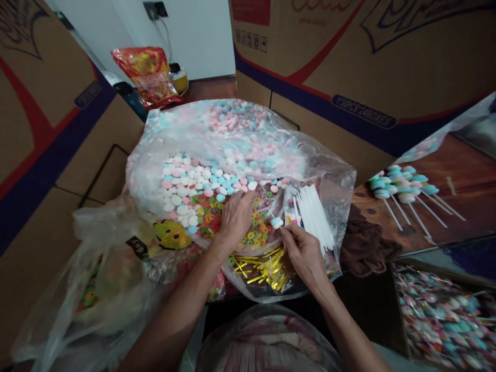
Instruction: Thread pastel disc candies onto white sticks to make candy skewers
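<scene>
My left hand reaches over the heap of pink, white and blue button-shaped candies, fingers bunched and pointing down at its near edge. Whatever its fingertips grip is hidden. Below that hand spread small ring-shaped gummies in orange, green and red. My right hand pinches a candy skewer whose stick is mostly hidden; blue and white candies show at its tip. White sticks lie in a bundle just beyond that hand. Gold twist ties are under and left of it.
Finished-looking candy skewers lie on the wooden table at right. A brown cloth sits beside the plastic sheet. At lower right is a box of wrapped candies. Large cartons stand behind; a red snack bag is at back left.
</scene>
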`<action>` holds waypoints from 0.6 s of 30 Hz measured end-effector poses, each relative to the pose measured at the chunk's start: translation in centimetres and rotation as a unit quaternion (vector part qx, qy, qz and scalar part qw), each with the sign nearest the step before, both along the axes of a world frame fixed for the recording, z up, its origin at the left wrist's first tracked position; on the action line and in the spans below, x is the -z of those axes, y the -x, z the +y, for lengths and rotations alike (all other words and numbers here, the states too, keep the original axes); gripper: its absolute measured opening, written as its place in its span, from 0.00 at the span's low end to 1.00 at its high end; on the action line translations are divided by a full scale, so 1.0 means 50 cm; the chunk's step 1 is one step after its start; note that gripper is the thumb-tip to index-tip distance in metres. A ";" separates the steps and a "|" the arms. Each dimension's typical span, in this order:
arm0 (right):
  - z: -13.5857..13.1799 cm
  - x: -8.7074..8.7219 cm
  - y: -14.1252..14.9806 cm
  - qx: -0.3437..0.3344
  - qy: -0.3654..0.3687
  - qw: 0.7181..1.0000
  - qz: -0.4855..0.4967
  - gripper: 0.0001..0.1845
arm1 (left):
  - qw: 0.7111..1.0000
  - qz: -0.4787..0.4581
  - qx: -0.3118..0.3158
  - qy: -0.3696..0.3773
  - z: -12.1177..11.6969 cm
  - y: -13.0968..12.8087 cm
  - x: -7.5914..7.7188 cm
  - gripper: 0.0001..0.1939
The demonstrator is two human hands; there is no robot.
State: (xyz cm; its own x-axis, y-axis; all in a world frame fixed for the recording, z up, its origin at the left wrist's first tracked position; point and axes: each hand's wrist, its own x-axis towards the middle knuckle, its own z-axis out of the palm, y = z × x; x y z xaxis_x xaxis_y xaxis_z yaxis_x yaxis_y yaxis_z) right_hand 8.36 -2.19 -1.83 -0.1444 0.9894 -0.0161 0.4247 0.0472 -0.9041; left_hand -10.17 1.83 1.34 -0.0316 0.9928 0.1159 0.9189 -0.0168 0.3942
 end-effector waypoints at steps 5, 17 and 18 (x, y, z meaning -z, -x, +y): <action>-0.002 0.001 -0.001 0.000 -0.006 1.000 0.001 0.17 | 0.994 -0.075 0.077 0.029 0.003 -0.013 0.007 0.13; -0.008 0.008 -0.009 0.005 0.000 1.000 0.004 0.16 | 0.990 -0.051 0.123 0.040 -0.009 -0.023 0.025 0.16; -0.010 0.006 -0.008 0.004 0.000 1.000 0.003 0.16 | 0.989 -0.089 0.113 0.038 -0.009 -0.022 0.024 0.14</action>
